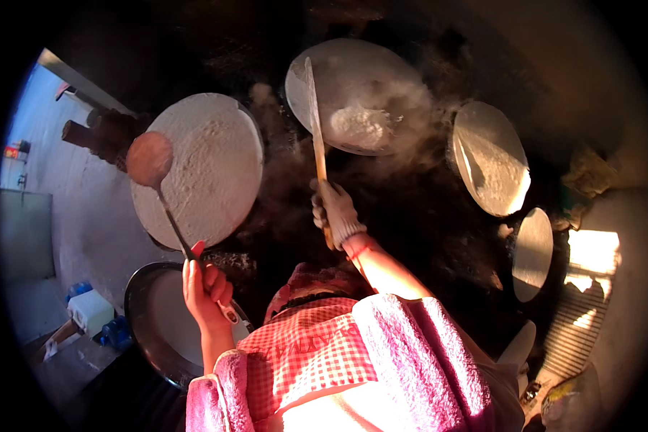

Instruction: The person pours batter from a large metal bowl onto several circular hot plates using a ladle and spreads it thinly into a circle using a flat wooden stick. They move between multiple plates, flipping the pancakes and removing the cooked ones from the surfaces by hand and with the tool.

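Note:
My bare left hand [208, 286] grips the handle of a metal ladle [150, 157]. Its round bowl is over the left rim of a large round griddle [221, 162], which is coated with a white layer. Below that hand, a metal basin [133, 302] holds white liquid batter [175, 313]. In a knitted glove, my right hand [337, 208] is closed around a long, flat wooden spatula [314, 113]. The blade crosses the left part of the far griddle [351, 65]. A crumpled white mass [360, 127] lies on that griddle, partly veiled by steam.
Two more round griddles [491, 162] [533, 254] with pale surfaces stand along the right. Logs [86, 135] lie beyond the left griddle. Plastic containers [90, 311] are at lower left. A slatted mat [578, 329] lies at right, near a pale flat blade [518, 343]. Steam blurs the dark middle.

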Demonstrator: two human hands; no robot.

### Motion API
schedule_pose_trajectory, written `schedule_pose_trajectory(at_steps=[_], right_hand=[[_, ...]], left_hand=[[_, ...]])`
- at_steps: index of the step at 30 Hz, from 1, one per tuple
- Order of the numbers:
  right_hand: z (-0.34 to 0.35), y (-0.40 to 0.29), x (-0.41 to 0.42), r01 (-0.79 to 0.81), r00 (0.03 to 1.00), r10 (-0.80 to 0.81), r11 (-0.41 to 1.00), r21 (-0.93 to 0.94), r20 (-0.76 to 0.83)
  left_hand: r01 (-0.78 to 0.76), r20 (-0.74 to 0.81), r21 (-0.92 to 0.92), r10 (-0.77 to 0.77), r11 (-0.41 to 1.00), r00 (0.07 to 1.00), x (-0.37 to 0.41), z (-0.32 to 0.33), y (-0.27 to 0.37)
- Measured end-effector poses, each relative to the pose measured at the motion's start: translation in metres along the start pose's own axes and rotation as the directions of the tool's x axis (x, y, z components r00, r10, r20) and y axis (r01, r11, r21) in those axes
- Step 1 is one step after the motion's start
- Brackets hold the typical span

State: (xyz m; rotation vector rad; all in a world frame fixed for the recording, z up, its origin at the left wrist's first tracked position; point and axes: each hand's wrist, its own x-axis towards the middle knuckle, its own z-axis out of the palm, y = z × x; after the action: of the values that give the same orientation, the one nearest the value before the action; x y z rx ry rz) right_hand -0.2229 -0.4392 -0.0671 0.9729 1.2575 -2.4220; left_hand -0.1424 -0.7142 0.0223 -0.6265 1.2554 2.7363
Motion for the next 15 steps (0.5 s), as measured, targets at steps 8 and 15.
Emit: schedule_pose_trajectory(at_steps=[8,15], right_hand=[[-0.128,-0.057,-0.058,0.019,0.962,-0.081,0.972,-0.232,-0.260],[-0.137,-0.128,0.012,0.103,0.897,-0.328,0.808,-0.580,-0.297]], left_hand=[[-0.023,0.060,-0.106,0.030,0.994,0.998,0.007,-0.024,0.012],[-0.073,0.115,-0.162,0.092,0.984,0.989,0.015,-0.013,0.021]])
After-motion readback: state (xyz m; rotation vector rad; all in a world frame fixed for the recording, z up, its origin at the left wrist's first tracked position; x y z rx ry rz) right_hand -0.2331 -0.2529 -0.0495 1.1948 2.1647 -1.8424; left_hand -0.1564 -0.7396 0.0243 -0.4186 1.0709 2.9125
